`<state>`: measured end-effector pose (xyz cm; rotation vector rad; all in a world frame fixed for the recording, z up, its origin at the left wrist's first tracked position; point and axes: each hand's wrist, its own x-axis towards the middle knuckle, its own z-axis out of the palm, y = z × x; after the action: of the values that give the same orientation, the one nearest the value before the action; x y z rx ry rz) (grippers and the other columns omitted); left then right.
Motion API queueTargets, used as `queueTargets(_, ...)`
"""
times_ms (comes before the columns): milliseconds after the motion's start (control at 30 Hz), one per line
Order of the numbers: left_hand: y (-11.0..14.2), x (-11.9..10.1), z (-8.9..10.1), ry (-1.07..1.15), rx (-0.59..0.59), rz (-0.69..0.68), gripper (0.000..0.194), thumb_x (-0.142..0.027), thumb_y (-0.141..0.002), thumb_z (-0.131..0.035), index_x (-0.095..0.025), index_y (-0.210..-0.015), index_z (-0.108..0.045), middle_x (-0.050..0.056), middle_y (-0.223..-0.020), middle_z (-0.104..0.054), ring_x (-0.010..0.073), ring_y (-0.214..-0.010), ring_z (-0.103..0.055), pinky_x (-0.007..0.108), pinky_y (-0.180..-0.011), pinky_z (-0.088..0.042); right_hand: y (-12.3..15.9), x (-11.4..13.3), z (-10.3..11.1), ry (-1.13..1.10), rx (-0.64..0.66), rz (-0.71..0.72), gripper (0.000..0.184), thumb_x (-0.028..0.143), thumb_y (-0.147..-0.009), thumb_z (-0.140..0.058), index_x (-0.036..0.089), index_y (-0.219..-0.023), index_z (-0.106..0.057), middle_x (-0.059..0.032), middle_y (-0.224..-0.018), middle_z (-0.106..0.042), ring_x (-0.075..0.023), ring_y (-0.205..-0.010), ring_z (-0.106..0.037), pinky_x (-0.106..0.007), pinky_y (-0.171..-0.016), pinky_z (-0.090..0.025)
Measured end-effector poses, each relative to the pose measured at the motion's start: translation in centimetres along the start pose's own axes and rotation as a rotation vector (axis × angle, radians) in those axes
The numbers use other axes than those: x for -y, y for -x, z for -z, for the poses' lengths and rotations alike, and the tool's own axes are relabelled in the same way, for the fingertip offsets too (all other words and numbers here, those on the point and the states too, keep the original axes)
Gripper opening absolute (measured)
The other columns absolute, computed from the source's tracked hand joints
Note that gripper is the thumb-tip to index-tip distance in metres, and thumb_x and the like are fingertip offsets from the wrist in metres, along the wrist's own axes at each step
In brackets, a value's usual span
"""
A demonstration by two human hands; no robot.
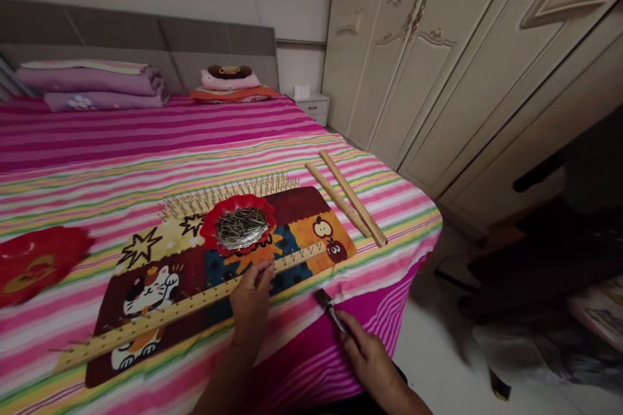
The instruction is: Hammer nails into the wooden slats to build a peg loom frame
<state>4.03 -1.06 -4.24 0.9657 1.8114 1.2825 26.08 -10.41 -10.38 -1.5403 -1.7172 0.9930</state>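
Observation:
A long wooden strip (195, 301) with nails standing up along it lies slantwise over a patterned mat (189, 350) on the bed. My left hand (250, 301) is closed on this strip, right of its middle, thumb and fingertips pinched together. Whether a nail is between those fingertips, I cannot tell. In my right hand (367, 353) is a pair of pliers (331, 312), gripped by the handles, its dark jaws pointing at the strip but apart from it. Just beyond the strip, a red scalloped dish (208, 237) holds a heap of loose nails (243, 227).
Behind the dish stand rows of nail-studded strips (228, 191). Two wooden strips (353, 198) lie to the right. A red plate (39, 266) is at the left. Folded bedding (102, 84) rests by the headboard; a wardrobe (389, 45) stands beyond the bed's right edge.

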Motion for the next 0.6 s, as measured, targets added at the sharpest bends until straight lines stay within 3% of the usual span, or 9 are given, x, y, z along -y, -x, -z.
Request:
queueTargets(233, -0.3, 1.6, -0.4, -0.039, -0.013, -0.108, 0.027, -0.043, -0.067, -0.056, -0.021, -0.080, -0.065, 0.002, -0.076, -0.067, 0.0149, -0.064, -0.062, 0.027, -0.059, -0.051, 0.1, -0.3, -0.1, -0.056, -0.051, 0.028, 0.039, 0.029, -0.089, -0.044, 0.019, -0.124, -0.056, -0.0052, -0.085, -0.076, -0.0171, -0.061, -0.068, -0.023, -0.058, -0.054)
queueTargets(400, -0.6, 2.1, -0.7, -0.238, -0.083, -0.329, 0.022, -0.038, -0.073, -0.052, -0.022, -0.077, -0.065, 0.001, -0.077, -0.066, 0.0149, -0.068, -0.061, 0.028, -0.068, -0.050, 0.2, 1.8, 0.4, -0.132, -0.073, -0.006, 0.036, 0.031, -0.087, -0.048, 0.021, -0.120, -0.059, -0.0062, -0.102, -0.072, -0.0209, -0.091, -0.067, -0.026, -0.077, -0.053)
queueTargets(467, -0.6, 2.2, -0.8, -0.288, -0.094, -0.384, 0.021, -0.037, -0.075, -0.051, -0.022, -0.076, -0.065, 0.000, -0.074, -0.065, 0.0147, -0.067, -0.060, 0.028, -0.069, -0.049, -0.1, 3.9, 0.8, -0.192, -0.039, -0.029, 0.037, 0.031, -0.088, -0.046, 0.023, -0.123, -0.056, -0.0021, -0.085, -0.072, -0.0176, -0.076, -0.067, -0.024, -0.069, -0.052)
queueTargets(533, -0.6, 2.3, -0.8, -0.322, -0.095, -0.422, 0.020, -0.036, -0.076, -0.050, -0.022, -0.076, -0.064, 0.000, -0.074, -0.065, 0.0148, -0.069, -0.060, 0.027, -0.070, -0.048, -0.7, 6.4, 1.0, -0.253, 0.008, -0.048, 0.038, 0.030, -0.091, -0.042, 0.024, -0.127, -0.051, 0.0049, -0.059, -0.059, -0.0122, -0.051, -0.056, -0.020, -0.051, -0.047)
queueTargets(600, -0.5, 2.6, -0.9, -0.353, -0.080, -0.458, 0.020, -0.035, -0.078, -0.049, -0.022, -0.077, -0.064, 0.001, -0.075, -0.065, 0.0151, -0.072, -0.060, 0.027, -0.071, -0.047, -1.7, 8.8, 1.3, -0.274, 0.025, -0.031, 0.038, 0.029, -0.090, -0.042, 0.023, -0.127, -0.050, 0.0075, -0.053, -0.048, -0.0103, -0.045, -0.045, -0.019, -0.045, -0.040)
